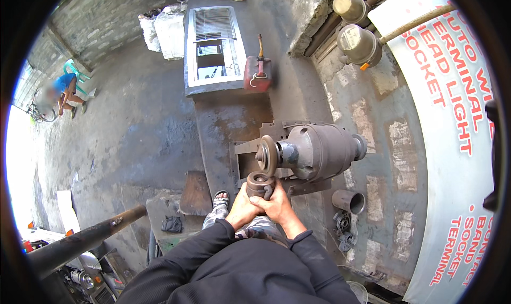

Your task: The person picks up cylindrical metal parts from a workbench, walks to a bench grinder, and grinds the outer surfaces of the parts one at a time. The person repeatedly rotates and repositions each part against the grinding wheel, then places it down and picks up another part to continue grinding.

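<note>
Both my hands close around a brown, round metal part (260, 188) with a ringed opening in its top. My left hand (244, 208) wraps its left and near side, and my right hand (275, 204) grips the right side, thumb across the front. Just beyond the part is the grinding wheel (268, 156) of a bench grinder (322, 152), a large grey motor body on a metal stand. The part's far edge meets or nearly meets the wheel's near rim; I cannot tell which. Both palms are hidden.
A red fuel can (257, 74) stands by a white-framed window panel (190, 48) beyond the grinder. A short metal pipe (348, 201) and metal rings (345, 230) lie to the right. A rusty pole (88, 239) juts in at left. Far left, another person (66, 88) bends near a bicycle.
</note>
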### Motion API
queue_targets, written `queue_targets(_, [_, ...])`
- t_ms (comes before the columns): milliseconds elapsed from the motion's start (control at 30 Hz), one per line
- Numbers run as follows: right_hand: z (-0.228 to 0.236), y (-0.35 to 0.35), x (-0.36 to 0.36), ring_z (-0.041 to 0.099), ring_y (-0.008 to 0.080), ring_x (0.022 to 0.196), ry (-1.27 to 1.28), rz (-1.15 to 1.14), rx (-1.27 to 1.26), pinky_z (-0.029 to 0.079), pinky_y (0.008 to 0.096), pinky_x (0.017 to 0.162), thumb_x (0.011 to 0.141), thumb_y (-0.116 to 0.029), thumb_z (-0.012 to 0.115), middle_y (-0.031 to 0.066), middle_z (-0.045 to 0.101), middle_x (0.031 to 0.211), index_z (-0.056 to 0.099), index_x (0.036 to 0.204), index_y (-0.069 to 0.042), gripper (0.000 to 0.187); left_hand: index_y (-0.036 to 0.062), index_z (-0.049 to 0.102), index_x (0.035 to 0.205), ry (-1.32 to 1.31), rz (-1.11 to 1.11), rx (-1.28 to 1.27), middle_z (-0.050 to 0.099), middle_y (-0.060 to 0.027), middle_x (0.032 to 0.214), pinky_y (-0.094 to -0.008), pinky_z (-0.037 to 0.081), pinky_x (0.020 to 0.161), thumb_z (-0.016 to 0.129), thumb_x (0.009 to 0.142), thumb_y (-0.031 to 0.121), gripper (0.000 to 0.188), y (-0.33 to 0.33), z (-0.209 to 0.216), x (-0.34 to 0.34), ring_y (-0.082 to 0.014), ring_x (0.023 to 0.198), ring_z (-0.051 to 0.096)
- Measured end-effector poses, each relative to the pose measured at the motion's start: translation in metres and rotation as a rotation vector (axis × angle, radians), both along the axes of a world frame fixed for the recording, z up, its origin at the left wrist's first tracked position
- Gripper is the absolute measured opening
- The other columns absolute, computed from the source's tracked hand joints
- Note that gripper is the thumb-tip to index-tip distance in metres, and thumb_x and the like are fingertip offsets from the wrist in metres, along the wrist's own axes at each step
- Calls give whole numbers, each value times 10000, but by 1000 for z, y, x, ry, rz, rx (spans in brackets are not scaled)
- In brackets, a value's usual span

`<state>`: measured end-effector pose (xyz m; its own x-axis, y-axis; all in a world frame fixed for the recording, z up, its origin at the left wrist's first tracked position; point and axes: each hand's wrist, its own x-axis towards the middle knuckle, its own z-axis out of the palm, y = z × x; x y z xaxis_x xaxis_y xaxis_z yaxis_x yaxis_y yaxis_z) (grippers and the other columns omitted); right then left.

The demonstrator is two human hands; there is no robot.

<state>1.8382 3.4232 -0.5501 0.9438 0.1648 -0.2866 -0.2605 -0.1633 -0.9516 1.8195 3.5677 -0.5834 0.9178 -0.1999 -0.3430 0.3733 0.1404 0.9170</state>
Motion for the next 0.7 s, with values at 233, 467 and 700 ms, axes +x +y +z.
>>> queue_targets(233, [-19,-2,16,658,200,1087,120,-63,-126,538,358,986,794,-111,870,115,680,1187,578,1280,33,586,52,560,1273,145,-8,-224,666,-77,1127,-340,568,849,805,704,11,621,-1,2,19,-170,996,649])
queue_targets(467, [-14,-20,15,704,190,932,265,-191,151,590,348,839,835,-45,807,90,727,1050,691,1149,14,340,-17,562,1245,162,-118,-247,679,-107,1088,-344,555,874,812,727,12,575,-21,-9,28,-189,995,657])
queue_targets(700, [8,-35,4,685,203,1075,105,-149,152,562,362,977,830,-60,834,114,695,1209,560,1317,22,565,-55,432,1400,145,-158,-25,688,-174,1186,-346,543,979,887,687,90,859,-31,0,24,-234,1088,669])
